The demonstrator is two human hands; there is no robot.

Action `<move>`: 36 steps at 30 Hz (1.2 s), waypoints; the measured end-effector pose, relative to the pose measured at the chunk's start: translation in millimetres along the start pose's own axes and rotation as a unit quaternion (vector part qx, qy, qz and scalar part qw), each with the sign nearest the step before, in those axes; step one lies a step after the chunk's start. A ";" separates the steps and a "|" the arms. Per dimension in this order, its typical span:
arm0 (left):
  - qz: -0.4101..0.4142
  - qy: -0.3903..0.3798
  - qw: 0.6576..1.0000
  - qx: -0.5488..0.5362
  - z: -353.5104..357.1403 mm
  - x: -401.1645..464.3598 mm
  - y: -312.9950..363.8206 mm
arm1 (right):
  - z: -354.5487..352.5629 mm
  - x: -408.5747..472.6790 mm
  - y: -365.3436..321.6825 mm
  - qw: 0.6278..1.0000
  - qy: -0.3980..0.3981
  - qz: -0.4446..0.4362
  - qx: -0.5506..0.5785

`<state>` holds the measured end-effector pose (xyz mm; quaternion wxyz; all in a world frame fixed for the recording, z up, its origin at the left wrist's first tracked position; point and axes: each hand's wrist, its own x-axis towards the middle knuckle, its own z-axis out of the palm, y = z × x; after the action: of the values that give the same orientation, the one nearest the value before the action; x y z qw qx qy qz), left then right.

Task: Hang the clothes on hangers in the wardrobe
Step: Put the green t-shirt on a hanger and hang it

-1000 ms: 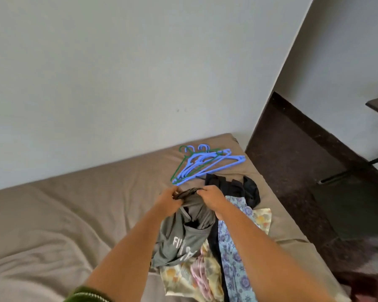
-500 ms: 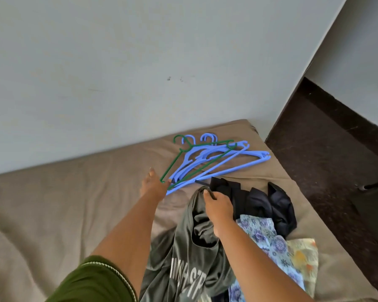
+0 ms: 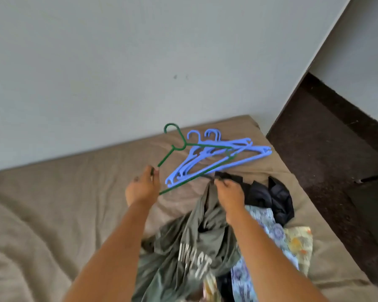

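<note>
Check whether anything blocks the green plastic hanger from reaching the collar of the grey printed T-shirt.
Nothing visible does. The left hand grips the green plastic hanger at one end, lifted over the blue plastic hangers. The right hand holds up the grey printed T-shirt beside it.

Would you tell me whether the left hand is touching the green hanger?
Touching: the head view shows the left hand pinching the green hanger at its lower corner.

Tan-sheeted bed point(image 3: 52, 214); blue hangers point(image 3: 216, 158), black garment point(image 3: 271, 192), floral clothes point(image 3: 292, 243)
</note>
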<state>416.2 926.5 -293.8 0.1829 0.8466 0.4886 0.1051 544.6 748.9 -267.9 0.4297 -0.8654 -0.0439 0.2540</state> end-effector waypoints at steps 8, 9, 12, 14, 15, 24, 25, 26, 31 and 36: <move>-0.082 0.147 0.985 0.023 -192.3 -121.9 -111.4 | -27.4 -99.2 -113.9 0.984 -0.117 -0.099 -0.095; -0.080 0.181 0.980 0.000 -209.6 -133.4 -120.9 | -26.8 -114.2 -129.6 0.976 -0.119 -0.130 -0.129; -0.103 0.209 0.972 -0.039 -264.1 -168.7 -137.4 | -22.6 -167.7 -169.1 0.951 -0.139 -0.186 -0.204; -0.108 0.219 0.968 -0.052 -294.4 -188.2 -146.1 | -22.2 -200.1 -189.1 0.935 -0.137 -0.220 -0.240; -0.116 0.224 0.966 -0.061 -307.7 -198.6 -150.8 | -23.2 -213.2 -196.1 0.931 -0.126 -0.233 -0.252; -0.131 0.280 0.946 -0.095 -390.8 -277.6 -167.2 | -34.5 -300.5 -232.4 0.924 -0.083 -0.229 -0.294; -0.136 0.290 0.942 -0.102 -395.5 -282.7 -168.8 | -35.4 -308.3 -236.0 0.926 -0.069 -0.232 -0.289; -0.141 0.299 0.938 -0.107 -400.1 -287.8 -171.8 | -36.6 -314.7 -238.1 0.928 -0.054 -0.234 -0.284; -0.138 0.314 0.934 -0.097 -419.4 -307.8 -194.1 | -41.2 -336.8 -239.6 0.934 -0.052 -0.216 -0.280; -0.140 0.291 0.944 -0.072 -418.1 -314.0 -181.5 | -27.3 -367.2 -259.6 0.912 -0.110 -0.274 -0.283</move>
<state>-33.2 823.9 12.5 0.1060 0.6867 0.6256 0.3548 276.2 783.9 92.2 0.2119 -0.8714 -0.3965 0.1964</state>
